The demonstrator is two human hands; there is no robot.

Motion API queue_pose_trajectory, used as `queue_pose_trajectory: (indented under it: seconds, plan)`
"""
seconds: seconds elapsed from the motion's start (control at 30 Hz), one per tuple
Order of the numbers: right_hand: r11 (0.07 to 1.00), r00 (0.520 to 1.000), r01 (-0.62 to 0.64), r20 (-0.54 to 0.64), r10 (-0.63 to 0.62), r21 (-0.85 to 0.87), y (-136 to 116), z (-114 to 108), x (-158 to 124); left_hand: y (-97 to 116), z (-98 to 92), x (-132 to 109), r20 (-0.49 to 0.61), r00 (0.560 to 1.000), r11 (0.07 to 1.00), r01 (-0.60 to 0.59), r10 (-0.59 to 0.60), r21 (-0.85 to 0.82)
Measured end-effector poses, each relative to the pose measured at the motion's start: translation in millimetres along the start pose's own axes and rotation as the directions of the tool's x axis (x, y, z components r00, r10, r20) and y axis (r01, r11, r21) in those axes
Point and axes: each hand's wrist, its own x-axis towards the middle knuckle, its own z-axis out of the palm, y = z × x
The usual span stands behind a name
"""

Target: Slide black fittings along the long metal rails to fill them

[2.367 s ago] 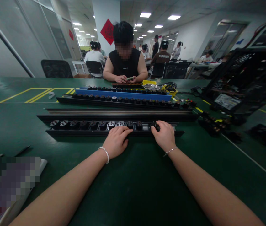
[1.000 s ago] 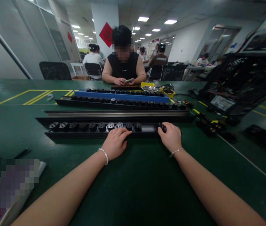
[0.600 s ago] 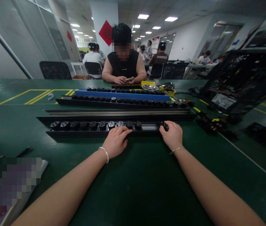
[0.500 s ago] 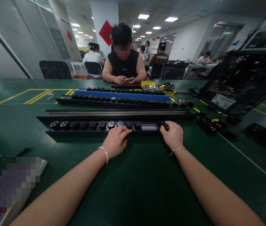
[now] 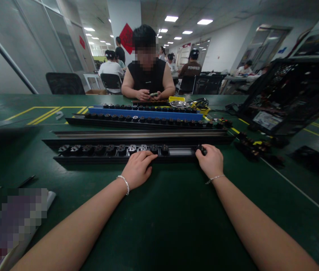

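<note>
A long black rail [image 5: 91, 158] lies across the green table in front of me, with several round socket modules [image 5: 111, 149] seated in its channel. My left hand [image 5: 137, 169] rests flat on the rail's near edge, fingertips by the last modules in the row. My right hand [image 5: 210, 161] is closed on a black socket module [image 5: 201, 149] near the rail's right end. A bare stretch of channel [image 5: 181, 151] lies between that module and the row.
More rails [image 5: 142, 134] lie behind, one on a blue strip [image 5: 145, 113]. A person sits opposite with hands on the table. Loose black parts [image 5: 254, 147] and a black crate [image 5: 289, 94] are at right. A pen [image 5: 26, 181] lies at left.
My right hand has slid the black module to the right along the channel, widening the gap from the row. My left hand has stayed in place.
</note>
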Motion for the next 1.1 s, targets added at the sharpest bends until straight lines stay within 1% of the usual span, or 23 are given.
queue_pose_trajectory:
  seconds: [0.33, 0.53, 0.8, 1.1]
  plan:
    - [0.997, 0.999, -0.049, 0.019, 0.048, 0.065, 9, -1, 2, 0, -0.4, 0, -0.002, 1.000, 1.000, 0.002, -0.002, -0.014]
    - [0.995, 0.997, -0.072, -0.001, 0.072, 0.063, 14, -4, 4, 0, -0.2, 0, 0.000, 1.000, 1.000, 0.005, -0.005, -0.019]
    - [0.995, 0.995, -0.096, 0.027, 0.096, 0.030, 14, -9, 5, 0, -0.4, 0, -0.007, 1.000, 1.000, 0.003, -0.003, -0.015]
    - [0.992, 0.993, -0.121, 0.002, 0.121, 0.025, 21, -11, 8, -1, 1.2, 0, -0.019, 1.000, 1.000, 0.000, -0.001, -0.018]
